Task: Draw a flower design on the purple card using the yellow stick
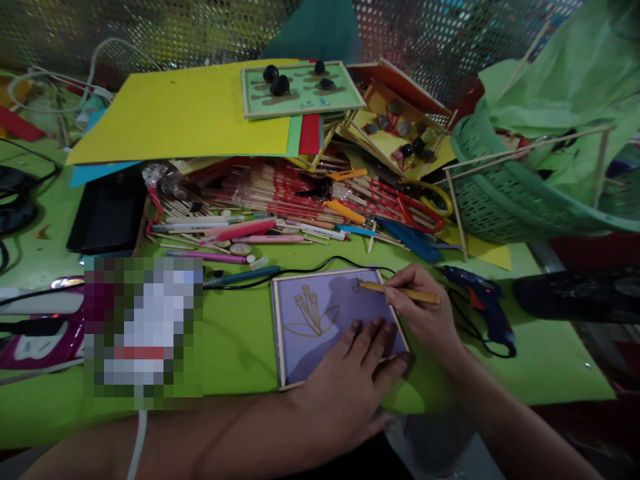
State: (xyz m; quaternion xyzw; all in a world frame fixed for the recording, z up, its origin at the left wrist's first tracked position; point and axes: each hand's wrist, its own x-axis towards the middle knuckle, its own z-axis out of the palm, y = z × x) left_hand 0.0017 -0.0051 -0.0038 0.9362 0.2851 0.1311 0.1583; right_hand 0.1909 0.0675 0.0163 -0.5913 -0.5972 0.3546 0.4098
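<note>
A purple card (340,290) edged with thin wooden sticks lies on the green tabletop. On its left half is a line drawing of tulips (310,310) with two long leaves. My right hand (425,310) grips a yellow-brown marker pen (415,292), its tip at a small dark mark near the card's upper right. My left hand (350,380) rests across the lower right of the card, fingers spread and stretched out, holding nothing.
A blue glue gun (483,297) with a cable lies right of my hand. Behind the card are scattered pens (250,230), scissors (425,203) and wooden sticks. A green basket (500,193) stands at right, a phone-like blurred object (147,327) at left, yellow card sheets (185,110) behind.
</note>
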